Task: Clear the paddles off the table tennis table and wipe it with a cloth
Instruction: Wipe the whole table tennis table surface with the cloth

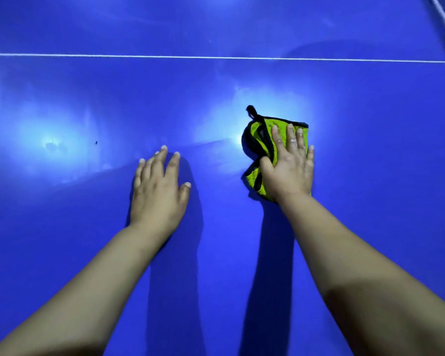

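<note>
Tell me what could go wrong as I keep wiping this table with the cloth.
The right hand only presses flat on the bunched cloth, so it may slip out or smear instead of wiping. Its black loop trails loose and could drag grit across the table. The bare left hand rests on the surface and may leave prints, and the dark speck lies outside the cloth's reach, so it could be missed.

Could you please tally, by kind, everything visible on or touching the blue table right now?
Green cloth: 1
Hands, left hand and right hand: 2
White line: 1
Dark speck: 1
Paddles: 0
Total: 5
</note>
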`<action>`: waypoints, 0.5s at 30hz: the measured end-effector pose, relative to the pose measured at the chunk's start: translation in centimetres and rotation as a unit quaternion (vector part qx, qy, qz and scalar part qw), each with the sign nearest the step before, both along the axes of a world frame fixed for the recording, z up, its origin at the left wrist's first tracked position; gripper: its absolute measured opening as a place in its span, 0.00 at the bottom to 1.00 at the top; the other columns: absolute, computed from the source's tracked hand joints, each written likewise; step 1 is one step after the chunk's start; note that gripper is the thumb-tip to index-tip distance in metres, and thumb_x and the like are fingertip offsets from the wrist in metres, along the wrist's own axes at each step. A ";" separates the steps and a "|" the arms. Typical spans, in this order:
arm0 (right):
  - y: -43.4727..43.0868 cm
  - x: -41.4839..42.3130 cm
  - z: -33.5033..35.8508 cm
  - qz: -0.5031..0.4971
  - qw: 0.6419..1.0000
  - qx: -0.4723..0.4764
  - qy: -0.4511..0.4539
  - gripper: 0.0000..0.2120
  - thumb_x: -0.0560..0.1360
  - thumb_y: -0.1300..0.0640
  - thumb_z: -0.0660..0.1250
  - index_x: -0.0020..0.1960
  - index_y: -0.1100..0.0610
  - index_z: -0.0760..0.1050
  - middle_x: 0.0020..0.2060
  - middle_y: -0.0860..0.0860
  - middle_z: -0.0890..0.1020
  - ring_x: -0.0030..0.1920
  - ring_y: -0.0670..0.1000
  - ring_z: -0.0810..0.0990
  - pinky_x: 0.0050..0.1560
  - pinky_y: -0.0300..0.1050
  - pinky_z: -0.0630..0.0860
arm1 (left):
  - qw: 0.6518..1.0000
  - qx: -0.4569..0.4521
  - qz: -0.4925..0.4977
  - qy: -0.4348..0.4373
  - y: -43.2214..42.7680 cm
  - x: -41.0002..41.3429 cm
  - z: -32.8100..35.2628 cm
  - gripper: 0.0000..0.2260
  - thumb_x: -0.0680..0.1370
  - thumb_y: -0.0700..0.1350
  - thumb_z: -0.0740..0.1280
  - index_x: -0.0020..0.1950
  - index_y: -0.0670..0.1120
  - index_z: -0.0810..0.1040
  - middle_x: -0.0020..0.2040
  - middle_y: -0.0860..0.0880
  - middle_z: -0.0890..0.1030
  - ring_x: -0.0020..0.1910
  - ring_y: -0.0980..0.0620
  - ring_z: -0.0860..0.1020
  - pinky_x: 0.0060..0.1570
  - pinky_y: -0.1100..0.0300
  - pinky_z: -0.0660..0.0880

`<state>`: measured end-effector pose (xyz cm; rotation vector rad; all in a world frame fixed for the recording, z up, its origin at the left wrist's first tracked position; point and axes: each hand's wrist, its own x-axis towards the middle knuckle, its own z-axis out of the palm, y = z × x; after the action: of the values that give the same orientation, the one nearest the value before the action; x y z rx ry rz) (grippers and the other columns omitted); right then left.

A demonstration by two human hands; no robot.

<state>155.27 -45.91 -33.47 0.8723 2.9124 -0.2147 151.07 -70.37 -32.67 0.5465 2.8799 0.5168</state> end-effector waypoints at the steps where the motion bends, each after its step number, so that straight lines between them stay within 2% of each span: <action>1: 1.3 -0.1 0.2 -0.019 1.000 0.003 -0.001 0.35 0.73 0.43 0.52 0.78 0.43 0.48 0.79 0.48 0.48 0.78 0.49 0.42 0.76 0.54 0.40 | 1.000 -0.007 0.019 0.007 -0.6 -0.9 -0.1 0.27 0.77 0.47 0.63 0.75 0.43 0.60 0.76 0.42 0.57 0.74 0.41 0.55 0.73 0.52 0.45; 7: 3.2 -1.6 0.9 -0.074 0.997 -0.002 -0.027 0.33 0.78 0.46 0.55 0.79 0.45 0.44 0.79 0.51 0.45 0.78 0.51 0.41 0.76 0.55 0.41 | 0.989 -0.054 0.132 0.042 -8.5 -5.8 -1.0 0.26 0.78 0.45 0.63 0.72 0.36 0.62 0.73 0.36 0.61 0.72 0.38 0.58 0.72 0.46 0.49; 12: -0.1 -2.7 0.9 -0.095 0.994 0.007 -0.055 0.34 0.78 0.42 0.54 0.79 0.45 0.42 0.78 0.55 0.43 0.78 0.54 0.40 0.75 0.57 0.39 | 0.985 0.009 0.151 0.078 -10.7 -6.3 -2.4 0.22 0.78 0.40 0.61 0.70 0.35 0.63 0.69 0.36 0.66 0.69 0.37 0.62 0.72 0.45 0.54; 15: -4.2 -3.7 0.7 -0.051 0.997 0.023 -0.055 0.35 0.78 0.42 0.54 0.79 0.45 0.41 0.78 0.56 0.43 0.78 0.55 0.40 0.74 0.58 0.39 | 0.983 0.040 0.159 0.088 -10.7 -6.3 -2.8 0.22 0.77 0.38 0.62 0.71 0.35 0.63 0.69 0.36 0.67 0.68 0.36 0.63 0.72 0.46 0.53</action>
<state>151.53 -50.12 -32.77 1.0074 2.7859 -0.1032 144.82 -81.07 -35.52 0.1459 3.1465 0.6623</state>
